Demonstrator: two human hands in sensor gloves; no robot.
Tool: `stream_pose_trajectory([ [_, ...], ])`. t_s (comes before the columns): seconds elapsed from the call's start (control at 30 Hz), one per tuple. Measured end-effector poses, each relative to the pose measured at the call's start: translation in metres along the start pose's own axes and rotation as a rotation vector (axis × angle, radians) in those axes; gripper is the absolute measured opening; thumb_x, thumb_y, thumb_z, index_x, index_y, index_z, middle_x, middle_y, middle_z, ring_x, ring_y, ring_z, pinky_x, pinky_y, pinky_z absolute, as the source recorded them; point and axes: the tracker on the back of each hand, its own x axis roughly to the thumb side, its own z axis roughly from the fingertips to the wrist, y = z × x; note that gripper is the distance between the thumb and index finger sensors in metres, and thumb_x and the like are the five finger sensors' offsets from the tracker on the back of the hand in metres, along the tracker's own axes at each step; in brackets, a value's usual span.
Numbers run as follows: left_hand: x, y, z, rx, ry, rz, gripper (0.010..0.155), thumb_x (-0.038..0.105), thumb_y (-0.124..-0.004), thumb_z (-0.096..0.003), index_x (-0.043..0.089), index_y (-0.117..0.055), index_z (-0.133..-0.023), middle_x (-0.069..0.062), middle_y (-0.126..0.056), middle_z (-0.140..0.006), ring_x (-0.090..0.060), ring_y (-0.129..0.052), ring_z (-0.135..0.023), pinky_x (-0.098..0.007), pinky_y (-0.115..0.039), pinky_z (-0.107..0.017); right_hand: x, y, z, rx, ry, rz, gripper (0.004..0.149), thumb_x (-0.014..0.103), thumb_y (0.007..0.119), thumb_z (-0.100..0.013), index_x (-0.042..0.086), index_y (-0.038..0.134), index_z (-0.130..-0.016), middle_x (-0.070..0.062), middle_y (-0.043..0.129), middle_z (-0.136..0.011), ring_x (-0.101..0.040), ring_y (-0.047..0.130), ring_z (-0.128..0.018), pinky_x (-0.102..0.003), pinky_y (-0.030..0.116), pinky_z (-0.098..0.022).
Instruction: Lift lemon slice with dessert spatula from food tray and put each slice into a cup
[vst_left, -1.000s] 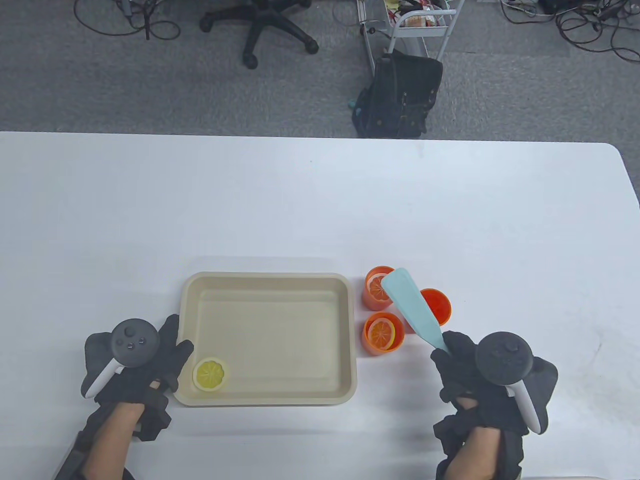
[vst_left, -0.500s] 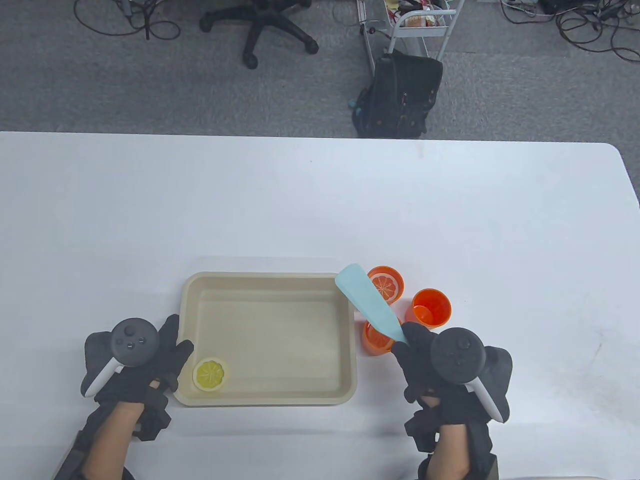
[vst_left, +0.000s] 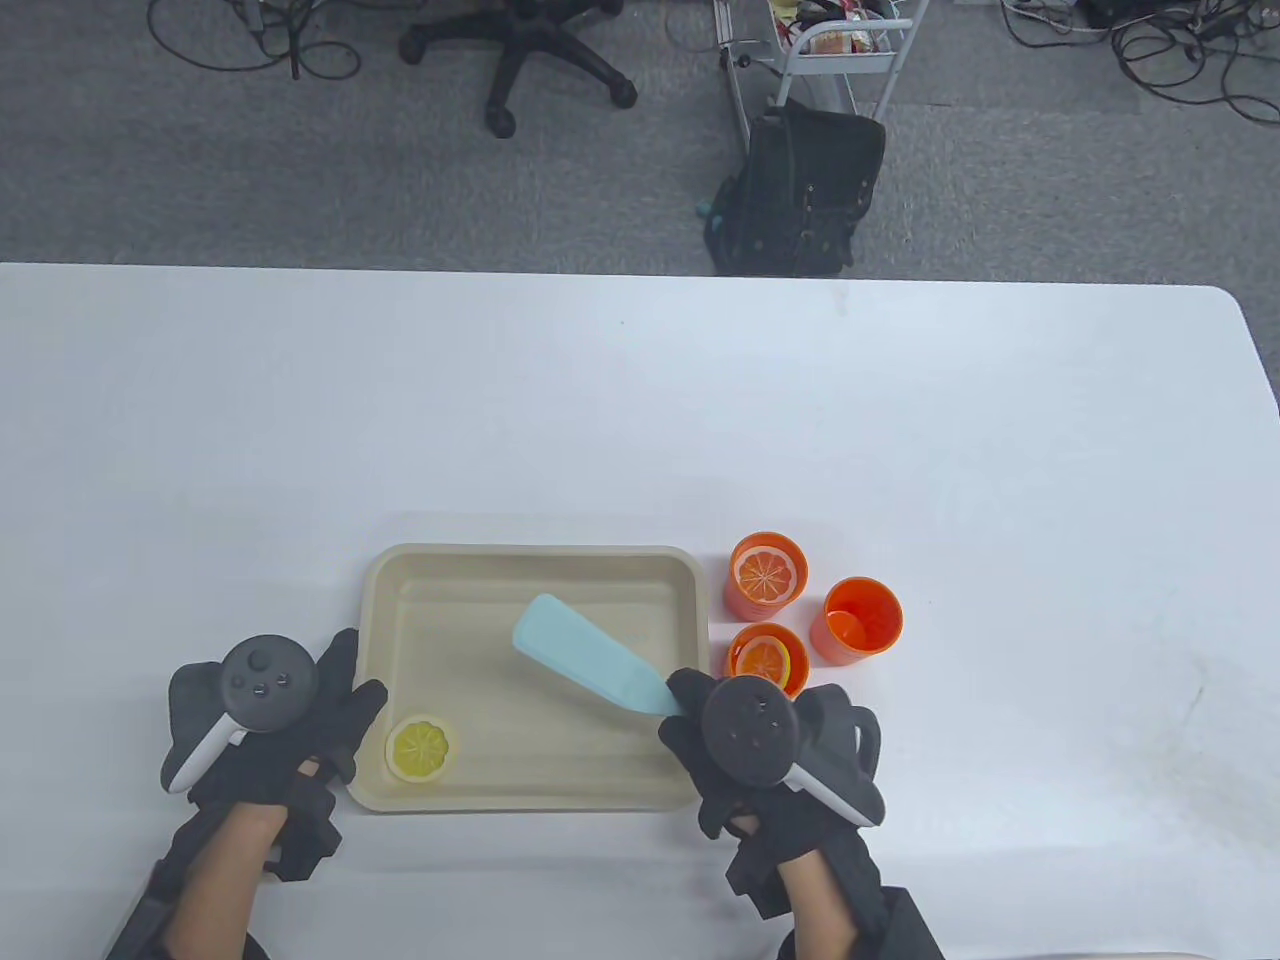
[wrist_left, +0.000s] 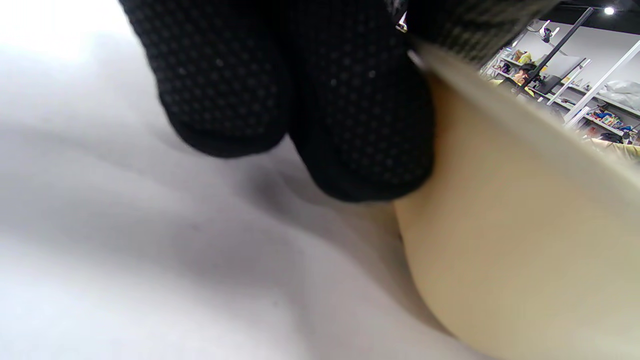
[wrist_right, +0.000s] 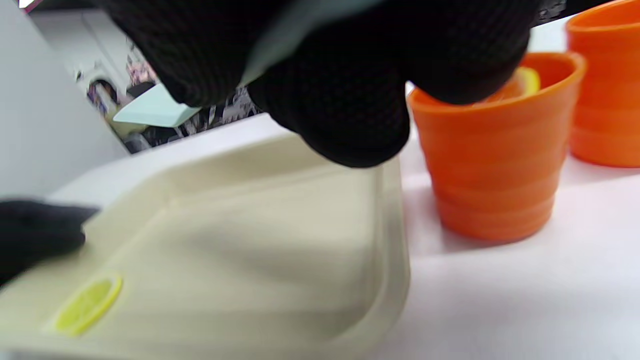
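Observation:
A beige food tray (vst_left: 700, 640) lies on the white table with one yellow lemon slice (vst_left: 422, 748) in its near left corner, also seen as the lemon slice (wrist_right: 89, 303) in the right wrist view. My right hand (vst_left: 745, 745) grips the handle of a light blue dessert spatula (vst_left: 585, 662), whose blade hovers over the middle of the tray. My left hand (vst_left: 300, 725) rests with straight fingers against the tray's left edge (wrist_left: 500, 210). Three orange cups stand right of the tray: the far cup (vst_left: 767, 574) and near cup (vst_left: 765, 665) each hold a slice, the right cup (vst_left: 862, 617) holds none.
Beyond the table's far edge are an office chair (vst_left: 520, 50), a black bag (vst_left: 800, 190) and a wire cart (vst_left: 840, 40) on grey carpet. The near orange cup (wrist_right: 492, 150) stands close to the tray's right rim (wrist_right: 395, 235).
My right hand has swung the spatula left, from above the cups to over the tray's middle. The left hand and the lemon slice have stayed put.

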Motion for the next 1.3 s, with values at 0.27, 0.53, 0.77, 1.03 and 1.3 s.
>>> stream_pose_trajectory([
  [0.27,0.000,0.000,0.000,0.001,0.001,-0.002,0.073,0.047,-0.078,-0.0571,0.006,-0.051,-0.110,0.000,-0.096,-0.071,-0.004,-0.109,-0.039,-0.032,-0.096,-0.036,0.041,0.038,-0.018,0.096,-0.053,0.188,0.055,0.039,0.079,-0.051,0.014,0.072,-0.100,-0.007,0.093,-0.075,-0.015,0.103,-0.046,-0.040,0.087,-0.042],
  [0.53,0.000,0.000,0.000,0.000,0.001,-0.004,0.073,0.047,-0.078,-0.0570,0.006,-0.051,-0.110,0.001,-0.096,-0.071,-0.004,-0.109,-0.039,-0.032,-0.096,-0.036,0.053,0.060,-0.029,0.116,-0.026,0.336,0.055,0.039,0.079,-0.051,0.015,0.072,-0.100,-0.006,0.093,-0.077,-0.016,0.104,-0.050,-0.041,0.087,-0.045],
  [0.77,0.001,0.000,0.000,0.001,0.002,-0.008,0.073,0.047,-0.078,-0.0569,0.006,-0.051,-0.110,0.000,-0.096,-0.070,-0.004,-0.109,-0.038,-0.031,-0.096,-0.035,0.058,0.070,-0.033,0.136,-0.026,0.383,0.055,0.038,0.077,-0.051,0.018,0.071,-0.101,-0.006,0.091,-0.082,-0.019,0.105,-0.058,-0.045,0.086,-0.051],
  [1.03,0.001,0.000,0.000,0.003,0.004,-0.010,0.072,0.047,-0.078,-0.0571,0.005,-0.051,-0.110,0.001,-0.096,-0.070,-0.004,-0.109,-0.037,-0.031,-0.096,-0.035,0.061,0.077,-0.035,0.170,-0.046,0.365,0.055,0.038,0.076,-0.051,0.018,0.070,-0.102,-0.008,0.089,-0.085,-0.021,0.104,-0.063,-0.047,0.085,-0.054],
  [1.3,0.001,0.000,0.000,0.004,0.004,-0.012,0.073,0.047,-0.078,-0.0569,0.006,-0.051,-0.110,0.000,-0.097,-0.070,-0.003,-0.109,-0.037,-0.031,-0.096,-0.034,0.063,0.079,-0.037,0.187,-0.084,0.324,0.054,0.037,0.076,-0.051,0.018,0.071,-0.102,-0.008,0.089,-0.084,-0.021,0.103,-0.063,-0.048,0.085,-0.055],
])
